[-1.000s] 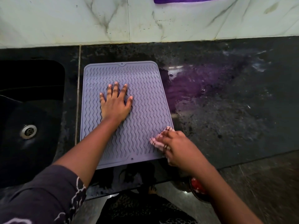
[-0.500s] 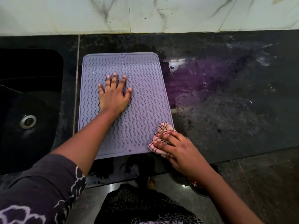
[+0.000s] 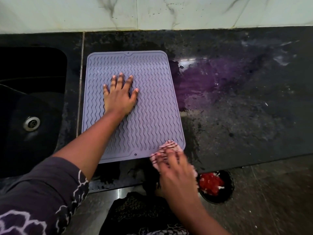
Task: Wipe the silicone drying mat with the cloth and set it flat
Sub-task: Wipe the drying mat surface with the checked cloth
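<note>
1. While the left hand [image 3: 119, 95] lies open, palm down and fingers spread, on the upper middle of the silicone drying mat [image 3: 152, 107], it pins the mat flat on the dark countertop [image 3: 237, 116], just right of the sink [image 3: 32, 116].
2. The right hand [image 3: 176, 168] is closed loosely over the cloth [image 3: 167, 146], fingers pressing it down at the mat's near right corner, partly off the edge; the hand is blurred, so the exact grip is hard to read.
3. From the cloth, nearly all the unwiped-looking surface lies away from the person and to the left, along the mat's long axis, which runs from the near edge toward the tiled wall [image 3: 152, 12].
4. The right hand is the nearer one to that near edge, so the next stroke likely goes forward up the right side, clear of the pinning hand.
5. Small water beads appear to sit near the far ribs, though they are too small to be sure.
6. A dark bowl [image 3: 215, 185] with red contents sits below the counter edge, apart from the mat.
</note>
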